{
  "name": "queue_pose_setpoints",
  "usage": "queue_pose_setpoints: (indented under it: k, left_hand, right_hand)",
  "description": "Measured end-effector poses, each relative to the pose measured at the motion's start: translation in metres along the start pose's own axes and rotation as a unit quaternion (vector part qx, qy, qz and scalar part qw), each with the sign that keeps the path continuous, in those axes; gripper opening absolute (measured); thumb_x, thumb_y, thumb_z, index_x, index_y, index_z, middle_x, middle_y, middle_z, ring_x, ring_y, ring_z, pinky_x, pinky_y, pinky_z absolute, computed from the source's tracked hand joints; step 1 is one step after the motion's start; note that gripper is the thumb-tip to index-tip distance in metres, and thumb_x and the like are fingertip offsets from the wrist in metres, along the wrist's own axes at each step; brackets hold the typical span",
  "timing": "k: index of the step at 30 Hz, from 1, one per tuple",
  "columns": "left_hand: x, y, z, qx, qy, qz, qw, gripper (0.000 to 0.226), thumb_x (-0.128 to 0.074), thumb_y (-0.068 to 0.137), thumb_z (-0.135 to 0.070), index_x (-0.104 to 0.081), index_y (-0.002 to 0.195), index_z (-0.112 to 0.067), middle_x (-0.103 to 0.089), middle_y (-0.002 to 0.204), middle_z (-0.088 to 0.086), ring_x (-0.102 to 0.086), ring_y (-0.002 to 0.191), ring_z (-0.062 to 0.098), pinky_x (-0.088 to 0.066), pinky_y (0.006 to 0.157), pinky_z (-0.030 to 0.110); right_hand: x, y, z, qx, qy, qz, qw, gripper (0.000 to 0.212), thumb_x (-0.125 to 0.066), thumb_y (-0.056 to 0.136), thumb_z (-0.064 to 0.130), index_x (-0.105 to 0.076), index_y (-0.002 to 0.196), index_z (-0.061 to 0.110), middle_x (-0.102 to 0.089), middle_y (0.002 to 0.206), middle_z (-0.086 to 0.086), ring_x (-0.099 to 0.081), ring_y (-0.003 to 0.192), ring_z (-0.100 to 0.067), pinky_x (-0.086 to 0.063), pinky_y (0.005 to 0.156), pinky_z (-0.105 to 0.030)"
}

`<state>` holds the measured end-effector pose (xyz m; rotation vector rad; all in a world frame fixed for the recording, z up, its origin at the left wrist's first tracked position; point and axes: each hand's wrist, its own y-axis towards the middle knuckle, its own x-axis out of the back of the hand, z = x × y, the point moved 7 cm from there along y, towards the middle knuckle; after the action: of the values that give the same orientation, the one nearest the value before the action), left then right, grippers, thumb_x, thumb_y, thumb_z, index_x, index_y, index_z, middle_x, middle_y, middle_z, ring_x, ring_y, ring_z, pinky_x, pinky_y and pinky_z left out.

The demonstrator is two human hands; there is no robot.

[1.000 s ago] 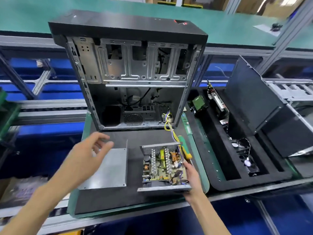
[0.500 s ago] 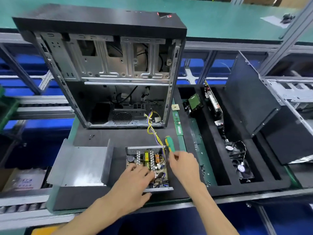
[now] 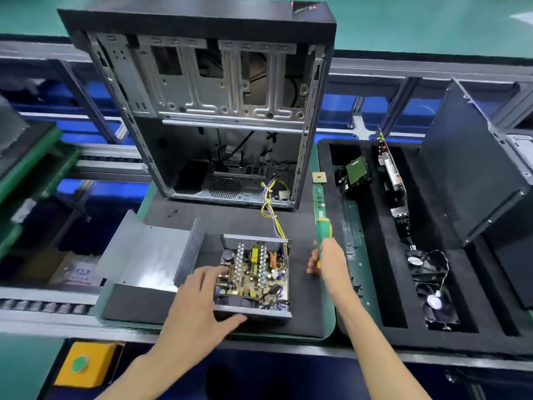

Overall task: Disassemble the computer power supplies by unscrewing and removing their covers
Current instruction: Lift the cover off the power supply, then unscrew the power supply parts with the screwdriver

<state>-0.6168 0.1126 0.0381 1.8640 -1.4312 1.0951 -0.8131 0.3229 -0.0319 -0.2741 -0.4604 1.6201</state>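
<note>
An opened power supply (image 3: 255,272) lies on the black foam mat (image 3: 239,223), its circuit board exposed. Yellow and purple wires (image 3: 269,209) run from it into the computer case (image 3: 216,111) standing behind. My left hand (image 3: 199,301) grips the unit's near left corner, fingers on the board's edge and thumb on the front wall. The removed grey metal cover (image 3: 147,252) sits to the left, open side up. My right hand (image 3: 327,259) holds a green and yellow screwdriver (image 3: 323,230) upright, just right of the unit.
A black foam tray (image 3: 375,298) on the right holds a drive (image 3: 356,174), circuit cards (image 3: 392,174) and fans (image 3: 432,293). A dark side panel (image 3: 470,163) leans at its right. A RAM stick (image 3: 318,200) lies by the case. A yellow button box (image 3: 86,363) sits below the mat.
My left hand moved from the cover onto the power supply's left corner. My right hand let go of the unit and lifted the screwdriver from beside it.
</note>
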Motion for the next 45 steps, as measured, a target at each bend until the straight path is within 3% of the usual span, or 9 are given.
queue_pose_setpoints:
  k: [7,12,15,18,21,24,29,33,45]
  left_hand:
    - [-0.039,-0.043,0.03,0.299,-0.339,-0.019,0.892,0.088,-0.079,0.066,-0.057,-0.038,0.141,-0.034,-0.05,0.13,-0.01,-0.053,0.113,0.004,-0.038,0.09,0.025]
    - [-0.034,-0.036,0.028,0.22,-0.301,-0.007,0.928,0.064,-0.07,0.069,-0.06,-0.05,0.126,-0.039,-0.052,0.126,-0.021,-0.047,0.118,0.0,-0.035,0.097,0.021]
    - [-0.012,-0.018,0.024,0.179,-0.303,-0.068,0.934,0.045,-0.071,0.066,-0.056,-0.059,0.102,-0.032,-0.06,0.101,-0.006,-0.054,0.088,-0.006,-0.041,0.076,0.008]
    - [0.017,0.015,0.015,0.183,-0.33,-0.125,0.918,0.047,-0.062,0.073,-0.073,-0.064,0.094,-0.031,-0.066,0.096,-0.004,-0.061,0.078,-0.004,-0.049,0.067,0.016]
    - [0.029,0.053,-0.002,0.182,-0.345,-0.058,0.919,0.045,-0.059,0.078,-0.075,-0.072,0.089,-0.034,-0.075,0.088,-0.017,-0.069,0.08,-0.005,-0.048,0.068,0.018]
    - [0.017,0.079,-0.016,0.181,-0.324,0.023,0.928,0.037,-0.058,0.088,-0.065,-0.069,0.1,-0.032,-0.071,0.099,-0.022,-0.065,0.095,-0.005,-0.046,0.079,0.016]
    - [0.01,0.095,-0.015,0.209,-0.4,0.065,0.89,0.042,-0.054,0.097,-0.052,-0.063,0.125,-0.022,-0.066,0.126,-0.009,-0.059,0.118,0.009,-0.043,0.104,0.032]
    - [0.002,0.087,-0.011,0.221,-0.383,0.03,0.896,0.042,-0.052,0.097,-0.055,-0.062,0.12,-0.021,-0.066,0.121,-0.005,-0.059,0.115,0.015,-0.043,0.106,0.04]
    - [0.001,0.09,-0.007,0.224,-0.397,0.021,0.89,0.042,-0.052,0.096,-0.058,-0.063,0.116,-0.023,-0.068,0.117,-0.008,-0.061,0.111,0.01,-0.045,0.1,0.034]
  right_hand:
    - [-0.023,-0.005,0.015,0.131,-0.171,0.122,0.969,0.023,-0.062,0.101,0.041,-0.062,0.113,0.021,-0.069,0.105,0.002,-0.062,0.089,-0.004,-0.044,0.077,-0.022]
    - [-0.029,-0.016,0.027,0.178,-0.226,0.182,0.94,0.021,-0.066,0.099,0.041,-0.056,0.096,0.023,-0.061,0.084,0.002,-0.052,0.069,0.001,-0.038,0.063,-0.012]
    - [-0.027,-0.015,0.036,0.2,-0.227,0.176,0.937,0.025,-0.067,0.1,0.031,-0.049,0.085,0.023,-0.051,0.075,0.008,-0.047,0.061,0.002,-0.037,0.06,-0.01]
    - [-0.031,-0.014,0.033,0.14,-0.174,0.194,0.955,0.016,-0.064,0.102,0.019,-0.054,0.095,0.008,-0.065,0.088,-0.018,-0.06,0.068,-0.007,-0.056,0.066,-0.023]
    - [-0.03,-0.012,0.019,0.071,-0.231,0.217,0.946,0.024,-0.059,0.104,0.023,-0.056,0.119,0.004,-0.07,0.103,-0.029,-0.068,0.076,-0.025,-0.062,0.075,-0.044]
    - [-0.006,-0.006,0.046,0.146,-0.373,0.112,0.909,0.019,-0.057,0.103,0.028,-0.058,0.113,0.012,-0.07,0.099,-0.012,-0.066,0.09,-0.03,-0.054,0.078,-0.035]
    - [0.018,-0.03,0.126,0.21,-0.043,0.053,0.975,0.034,-0.062,0.102,0.026,-0.043,0.075,0.022,-0.038,0.058,0.009,-0.034,0.055,-0.013,-0.03,0.059,-0.032]
    - [0.0,-0.069,0.178,0.184,0.286,0.18,0.923,0.036,-0.062,0.094,0.043,-0.048,0.068,0.024,-0.025,0.059,0.007,-0.022,0.05,-0.011,-0.027,0.048,-0.023]
    - [-0.049,-0.093,0.162,0.236,0.275,0.231,0.903,0.035,-0.058,0.093,0.044,-0.047,0.068,0.022,-0.029,0.055,0.007,-0.026,0.048,-0.012,-0.031,0.05,-0.025]
